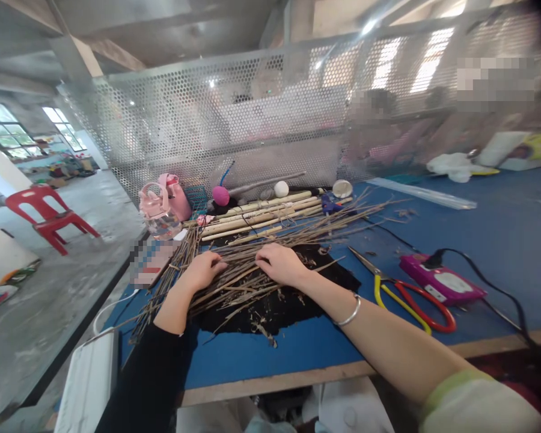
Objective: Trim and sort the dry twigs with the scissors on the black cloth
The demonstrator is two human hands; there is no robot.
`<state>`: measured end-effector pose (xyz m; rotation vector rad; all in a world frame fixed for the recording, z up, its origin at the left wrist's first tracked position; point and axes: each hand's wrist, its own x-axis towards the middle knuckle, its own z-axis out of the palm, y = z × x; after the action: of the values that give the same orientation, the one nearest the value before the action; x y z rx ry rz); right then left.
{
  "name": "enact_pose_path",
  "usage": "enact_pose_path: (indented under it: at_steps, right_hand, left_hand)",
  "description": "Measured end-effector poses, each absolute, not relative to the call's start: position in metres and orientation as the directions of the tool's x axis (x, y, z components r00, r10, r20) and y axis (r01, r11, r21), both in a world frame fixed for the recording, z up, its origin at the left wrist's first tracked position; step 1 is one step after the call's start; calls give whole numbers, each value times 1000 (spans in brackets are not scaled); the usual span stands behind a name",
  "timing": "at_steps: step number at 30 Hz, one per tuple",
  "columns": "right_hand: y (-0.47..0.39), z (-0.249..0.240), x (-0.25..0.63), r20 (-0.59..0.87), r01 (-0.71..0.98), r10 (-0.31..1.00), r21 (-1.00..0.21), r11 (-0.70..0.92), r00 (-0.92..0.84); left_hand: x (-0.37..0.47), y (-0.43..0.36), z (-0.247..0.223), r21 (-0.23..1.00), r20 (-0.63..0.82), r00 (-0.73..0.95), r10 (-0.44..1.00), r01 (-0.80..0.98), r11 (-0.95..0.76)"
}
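A loose pile of thin brown twigs (247, 273) lies across a black cloth (270, 319) on the blue tabletop. My left hand (202, 270) rests at the pile's left part, its fingers curled closed on some twigs. Over the middle of the same pile is my right hand (280, 263), with thumb and bent fingers closed around twigs; its fingertips are partly hidden. Both palms face down. Dry scraps (264, 328) are scattered on the cloth. Behind the pile, thicker peeled sticks (252, 221) lie side by side.
To the right are scissors (388, 285) with red and yellow handles and a purple power strip (442, 279) with a black cable. Pink bottles (160, 210) and a phone (151, 264) are at left. A perforated metal screen (225, 120) rises behind; a person (379, 132) is beyond it.
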<state>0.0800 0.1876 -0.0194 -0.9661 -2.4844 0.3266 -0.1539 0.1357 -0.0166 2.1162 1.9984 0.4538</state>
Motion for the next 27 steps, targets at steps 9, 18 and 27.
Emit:
enact_pose_path:
  at_steps: [9, 18, 27]
  right_hand:
    - [185, -23, 70, 405, 595, 678, -326, 734, -614]
    - [169, -20, 46, 402, 552, 727, -475, 685, -557]
    - [165, -18, 40, 431, 458, 665, -494, 739, -610]
  left_hand:
    - [-139, 132, -9, 457, 158, -2, 987, 886, -71]
    - [-128, 127, -6, 542, 226, -28, 974, 834, -102]
    - [-119, 128, -7, 628, 234, -90, 968, 774, -80]
